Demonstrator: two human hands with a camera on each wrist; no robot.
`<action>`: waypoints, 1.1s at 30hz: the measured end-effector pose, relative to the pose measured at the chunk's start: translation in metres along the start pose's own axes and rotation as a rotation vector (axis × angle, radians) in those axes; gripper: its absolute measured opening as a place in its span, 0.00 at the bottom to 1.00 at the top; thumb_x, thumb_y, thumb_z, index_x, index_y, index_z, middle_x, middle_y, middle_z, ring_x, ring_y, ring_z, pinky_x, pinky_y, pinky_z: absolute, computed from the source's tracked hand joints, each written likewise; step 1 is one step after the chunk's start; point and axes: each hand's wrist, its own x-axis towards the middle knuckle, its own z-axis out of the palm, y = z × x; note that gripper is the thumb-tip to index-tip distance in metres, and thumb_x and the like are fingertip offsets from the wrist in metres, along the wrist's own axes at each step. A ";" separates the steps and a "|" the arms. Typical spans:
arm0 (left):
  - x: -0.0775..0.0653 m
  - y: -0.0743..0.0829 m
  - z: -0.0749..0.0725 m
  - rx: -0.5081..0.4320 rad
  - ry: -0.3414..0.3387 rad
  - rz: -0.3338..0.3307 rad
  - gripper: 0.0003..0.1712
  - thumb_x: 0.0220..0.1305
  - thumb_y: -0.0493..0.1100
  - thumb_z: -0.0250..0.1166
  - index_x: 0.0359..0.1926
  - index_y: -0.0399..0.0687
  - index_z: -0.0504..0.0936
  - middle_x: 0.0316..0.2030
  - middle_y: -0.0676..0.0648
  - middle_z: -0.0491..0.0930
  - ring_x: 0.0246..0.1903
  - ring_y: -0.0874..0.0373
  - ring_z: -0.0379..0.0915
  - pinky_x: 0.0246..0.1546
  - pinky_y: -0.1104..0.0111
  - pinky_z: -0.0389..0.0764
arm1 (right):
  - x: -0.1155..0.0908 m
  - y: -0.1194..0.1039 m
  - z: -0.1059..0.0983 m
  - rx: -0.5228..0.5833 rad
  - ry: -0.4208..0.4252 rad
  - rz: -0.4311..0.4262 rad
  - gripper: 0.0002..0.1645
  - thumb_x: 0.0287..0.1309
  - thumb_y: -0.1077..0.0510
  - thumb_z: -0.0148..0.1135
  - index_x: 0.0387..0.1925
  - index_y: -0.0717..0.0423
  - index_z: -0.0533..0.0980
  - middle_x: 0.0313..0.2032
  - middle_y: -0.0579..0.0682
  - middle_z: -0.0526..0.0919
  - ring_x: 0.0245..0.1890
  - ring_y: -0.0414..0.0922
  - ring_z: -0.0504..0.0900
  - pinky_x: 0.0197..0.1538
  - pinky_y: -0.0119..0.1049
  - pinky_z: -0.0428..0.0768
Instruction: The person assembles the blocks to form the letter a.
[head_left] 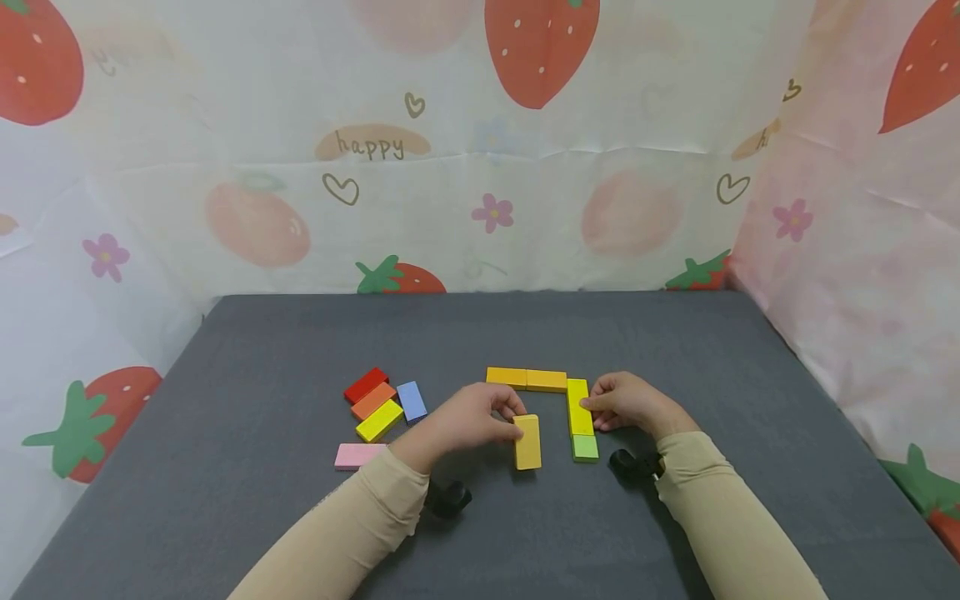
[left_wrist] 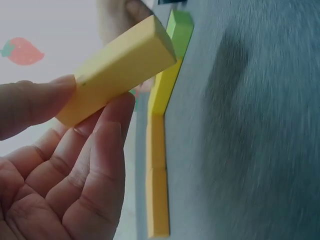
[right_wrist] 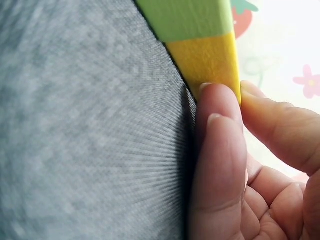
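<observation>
Above the table (head_left: 675, 333), the person's left hand (head_left: 474, 417) is pinching a pale yellow block (head_left: 528, 442), thumb and fingertips parted only by its thickness. The block is tilting, apparently clear of the surface, between some loose blocks (head_left: 373, 401) toward the left edge and an angled line of others. In that line, two orange-yellow blocks (head_left: 546, 381) are running along the far edge; a bright yellow block (head_left: 578, 404) and a green block (head_left: 585, 448) are pointing toward the near edge. The right hand (head_left: 633, 404) is lightly pinching the bright yellow block, fingers nearly closed. To me, a placing step is looking underway, the right hand steadying. Setting the lifted block down would be calling for lowering it flat without nudging the line, then loosening the fingers.
</observation>
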 end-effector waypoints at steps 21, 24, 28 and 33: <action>0.028 0.017 0.069 -0.224 -0.022 -0.087 0.11 0.49 0.38 0.70 0.32 0.47 0.76 0.24 0.52 0.79 0.22 0.60 0.75 0.26 0.70 0.77 | -0.001 0.000 -0.001 0.005 -0.005 -0.004 0.11 0.56 0.56 0.62 0.29 0.60 0.73 0.23 0.51 0.76 0.19 0.42 0.76 0.29 0.33 0.79; 0.030 0.017 0.075 -0.238 -0.007 -0.099 0.10 0.49 0.38 0.70 0.31 0.46 0.77 0.23 0.52 0.79 0.22 0.60 0.75 0.26 0.70 0.77 | -0.001 0.000 -0.001 0.002 0.002 0.001 0.11 0.55 0.55 0.62 0.30 0.60 0.73 0.23 0.51 0.76 0.19 0.42 0.76 0.29 0.33 0.79; 0.031 0.018 0.079 -0.225 0.004 -0.119 0.09 0.49 0.39 0.70 0.30 0.46 0.78 0.23 0.51 0.78 0.21 0.60 0.75 0.26 0.70 0.77 | -0.001 -0.001 -0.001 0.000 0.007 0.004 0.12 0.54 0.54 0.63 0.30 0.60 0.73 0.23 0.51 0.76 0.19 0.42 0.76 0.29 0.33 0.79; 0.029 0.021 0.080 -0.205 0.005 -0.139 0.08 0.49 0.39 0.70 0.29 0.46 0.78 0.23 0.51 0.77 0.21 0.60 0.74 0.25 0.71 0.76 | -0.002 -0.002 -0.001 0.002 0.005 0.007 0.12 0.54 0.55 0.63 0.30 0.60 0.73 0.23 0.51 0.75 0.20 0.42 0.76 0.29 0.33 0.79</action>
